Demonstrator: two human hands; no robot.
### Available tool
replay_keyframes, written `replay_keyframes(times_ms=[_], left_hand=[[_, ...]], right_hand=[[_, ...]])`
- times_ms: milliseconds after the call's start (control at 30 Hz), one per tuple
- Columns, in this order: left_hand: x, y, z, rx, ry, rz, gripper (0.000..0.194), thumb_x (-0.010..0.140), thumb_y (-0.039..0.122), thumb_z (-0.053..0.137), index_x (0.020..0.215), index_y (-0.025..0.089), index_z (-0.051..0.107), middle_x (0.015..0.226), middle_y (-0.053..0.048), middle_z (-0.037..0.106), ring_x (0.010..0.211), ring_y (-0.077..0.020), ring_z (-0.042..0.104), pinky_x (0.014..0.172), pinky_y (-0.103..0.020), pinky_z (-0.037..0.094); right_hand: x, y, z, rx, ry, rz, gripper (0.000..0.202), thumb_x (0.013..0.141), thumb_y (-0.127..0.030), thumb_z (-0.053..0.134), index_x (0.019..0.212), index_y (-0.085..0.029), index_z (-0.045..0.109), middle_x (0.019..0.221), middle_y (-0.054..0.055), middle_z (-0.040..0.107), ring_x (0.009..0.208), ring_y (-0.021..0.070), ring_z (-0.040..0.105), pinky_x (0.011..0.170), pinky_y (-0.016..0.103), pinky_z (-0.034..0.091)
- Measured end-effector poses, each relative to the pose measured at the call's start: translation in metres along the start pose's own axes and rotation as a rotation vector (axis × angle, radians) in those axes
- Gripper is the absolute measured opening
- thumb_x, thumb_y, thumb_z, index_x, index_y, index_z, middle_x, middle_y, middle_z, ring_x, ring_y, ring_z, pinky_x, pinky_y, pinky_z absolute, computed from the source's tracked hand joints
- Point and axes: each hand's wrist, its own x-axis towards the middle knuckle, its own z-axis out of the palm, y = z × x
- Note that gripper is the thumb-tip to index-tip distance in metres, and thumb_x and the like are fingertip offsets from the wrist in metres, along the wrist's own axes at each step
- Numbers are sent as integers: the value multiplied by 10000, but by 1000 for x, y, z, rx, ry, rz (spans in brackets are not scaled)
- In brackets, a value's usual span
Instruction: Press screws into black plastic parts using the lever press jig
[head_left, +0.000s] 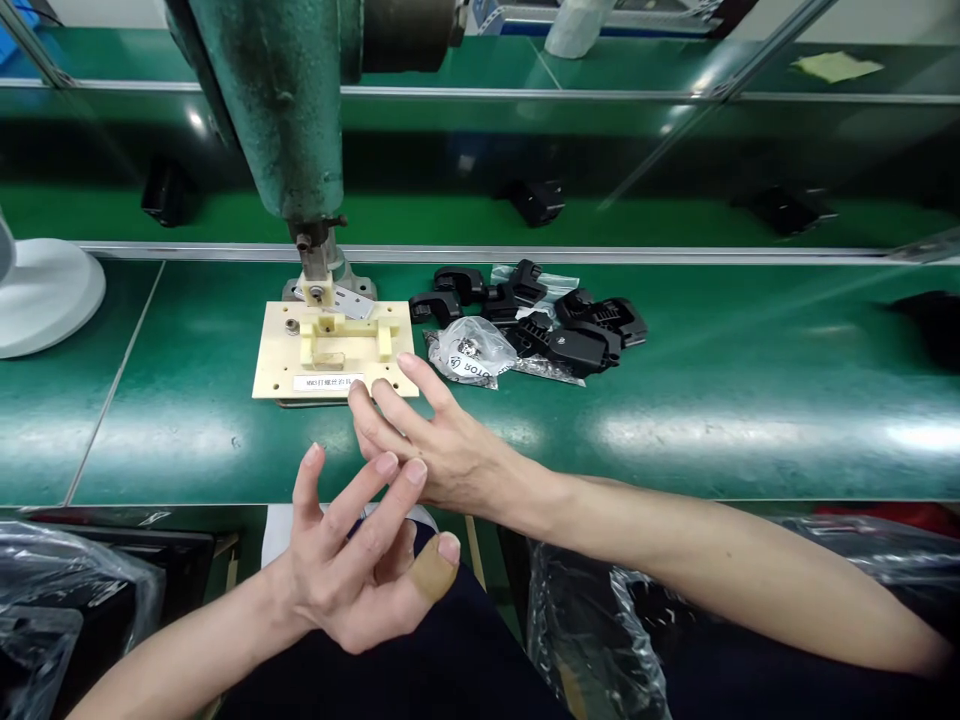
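Note:
My left hand (pixel 367 565) is in front of the bench edge, palm turned partly up, fingers spread, with a tan bandage (pixel 436 572) around one digit. No object shows in it. My right hand (pixel 439 445) reaches in from the right above the bench, fingers stretched and apart; its thumb side is partly hidden. My left fingertips overlap it in view; whether they touch I cannot tell. Just beyond my right fingers lies a cream fixture plate (pixel 281 360) with raised blocks and a printed label (pixel 327 383). The tip of a green press machine (pixel 289 120) stands over its back.
Right of the plate are a clear bag of small metal parts (pixel 476 350) and several black plastic parts (pixel 581 345). A white round base (pixel 49 295) stands at left. Plastic-wrapped bins (pixel 600 620) flank my lap. A rail (pixel 600 256) runs along the bench's back.

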Motion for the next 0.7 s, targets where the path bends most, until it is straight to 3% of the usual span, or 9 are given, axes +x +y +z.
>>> replay_keyframes(times_ms=[167,267,433,600,700], left_hand=[[0,-2,1,-22,10,0,232,765,18,555,917,191,580,975,-96,732,1275,-256,537,1104,-604,336],[1,-1,-3,-58,-31,0,252,737,-11,585,904,177,583,1069,-123,707,1285,-272,527,1106,-607,337],[-8,-2,-12,-144,-142,38,269,715,-43,601,894,157,578,1471,-162,444,1344,-321,460,1128,-630,296],[-21,7,-6,-156,-246,-60,271,796,78,544,1062,114,584,1538,-212,314,1419,-412,299,1113,-683,279],[-18,20,-2,-241,-294,-77,262,831,106,517,1083,104,590,1538,-196,324,1427,-385,297,1152,-651,250]], right_hand=[[1,-3,3,15,14,11,215,942,-188,430,999,-117,625,1118,103,606,1076,224,550,1075,499,443],[2,-7,-1,43,-23,15,269,944,-167,380,1002,-111,636,1120,102,621,1090,222,561,1099,489,427],[1,-20,-12,62,-134,-32,328,980,-215,341,1102,-154,640,1128,61,640,1034,201,600,1131,467,393],[-8,-38,-11,145,-180,-74,307,974,-226,403,1172,-270,632,1190,-19,639,1176,195,535,1139,477,380],[-15,-39,-7,180,-196,-23,285,972,-223,408,1116,-224,653,1130,4,651,1122,187,559,1138,459,371]])
